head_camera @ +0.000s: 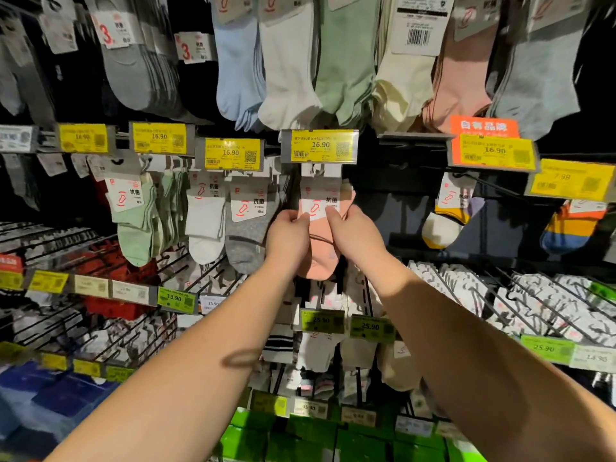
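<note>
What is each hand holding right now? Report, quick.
Left hand: closed, pinching the left edge of the pink sock pack.
Right hand: closed, pinching the right edge of the same pack.

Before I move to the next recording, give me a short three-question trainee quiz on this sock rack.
1. True or false: the left hand and the right hand both pinch the pink sock pack at its card.
2. The yellow price tag right above that pack reads: A 13.90, B 16.90, C 25.90.
3. Fill in: the neighbouring pack just left of it is ____ in colour.
Key: 1 true; 2 B; 3 grey.
</note>
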Available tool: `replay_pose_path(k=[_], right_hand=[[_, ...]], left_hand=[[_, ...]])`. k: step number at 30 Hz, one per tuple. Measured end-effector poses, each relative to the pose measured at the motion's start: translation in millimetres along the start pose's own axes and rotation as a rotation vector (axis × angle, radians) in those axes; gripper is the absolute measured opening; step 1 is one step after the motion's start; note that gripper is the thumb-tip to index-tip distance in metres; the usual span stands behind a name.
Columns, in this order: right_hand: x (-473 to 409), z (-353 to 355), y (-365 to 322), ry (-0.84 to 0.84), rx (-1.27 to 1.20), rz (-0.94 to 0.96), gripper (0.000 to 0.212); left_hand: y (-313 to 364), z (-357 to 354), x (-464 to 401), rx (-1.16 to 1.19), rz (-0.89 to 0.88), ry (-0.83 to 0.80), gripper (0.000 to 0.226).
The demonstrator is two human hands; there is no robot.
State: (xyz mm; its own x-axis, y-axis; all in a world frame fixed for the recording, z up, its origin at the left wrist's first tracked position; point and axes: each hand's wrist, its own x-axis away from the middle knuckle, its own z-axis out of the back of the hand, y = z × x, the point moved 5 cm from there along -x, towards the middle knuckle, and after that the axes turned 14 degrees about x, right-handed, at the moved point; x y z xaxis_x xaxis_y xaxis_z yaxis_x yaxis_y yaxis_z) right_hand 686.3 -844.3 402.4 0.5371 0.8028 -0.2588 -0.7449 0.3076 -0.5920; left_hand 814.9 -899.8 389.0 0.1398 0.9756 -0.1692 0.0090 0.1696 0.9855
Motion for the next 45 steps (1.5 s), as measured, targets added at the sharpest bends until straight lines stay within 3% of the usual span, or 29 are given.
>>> replay_pose_path(k=[10, 13, 17, 21, 24, 26, 32, 33, 35, 38, 40, 42, 45], right_hand=[[-18, -3, 6, -0.090, 0.181, -0.070, 0.064], [4, 3, 22, -0.059, 0.135, -0.083, 0.066], [54, 23, 49, 0.088, -0.050, -0.102, 0.043], [122, 40, 91, 0.104, -0.119, -0.070, 0.020], [174, 47, 144, 0.056, -0.094, -0.114, 0.013], [211, 54, 186, 0.025, -0.095, -0.161, 0.005], [353, 98, 354, -0.108, 0.107, -0.357, 0.022], [378, 109, 379, -0.127, 0.114, -0.405, 0.025], [425, 127, 426, -0.189, 0.098, -0.501, 0.025], [480, 159, 486, -0.279, 0.049, -0.662, 0.028], [513, 182, 520, -0.337, 0.175, -0.656, 0.034], [548, 203, 546, -0.344, 0.171, -0.730, 0.035], [578, 232, 588, -0.285, 0.196, -0.750, 0.018]], left_hand=[[-6, -11, -12, -0.110, 0.033, -0.050, 0.035], [-15, -8, 7, -0.037, 0.021, -0.053, 0.034], [-20, -4, 59, 0.058, -0.063, -0.033, 0.031], [-25, -13, 130, 0.148, -0.114, -0.130, 0.013], [-45, -38, 175, 0.190, -0.048, -0.273, 0.012], [-60, -55, 209, 0.039, -0.078, -0.329, 0.014], [-123, -137, 340, -0.216, -0.013, -0.425, 0.026], [-129, -159, 369, -0.190, 0.050, -0.548, 0.024], [-151, -195, 422, -0.344, -0.173, -0.643, 0.024], [-164, -240, 495, -0.389, 0.010, -0.650, 0.017], [-171, -269, 535, -0.344, 0.119, -0.718, 0.018], [-169, -299, 568, -0.290, 0.098, -0.780, 0.019], [-172, -344, 615, -0.232, -0.032, -0.920, 0.022]])
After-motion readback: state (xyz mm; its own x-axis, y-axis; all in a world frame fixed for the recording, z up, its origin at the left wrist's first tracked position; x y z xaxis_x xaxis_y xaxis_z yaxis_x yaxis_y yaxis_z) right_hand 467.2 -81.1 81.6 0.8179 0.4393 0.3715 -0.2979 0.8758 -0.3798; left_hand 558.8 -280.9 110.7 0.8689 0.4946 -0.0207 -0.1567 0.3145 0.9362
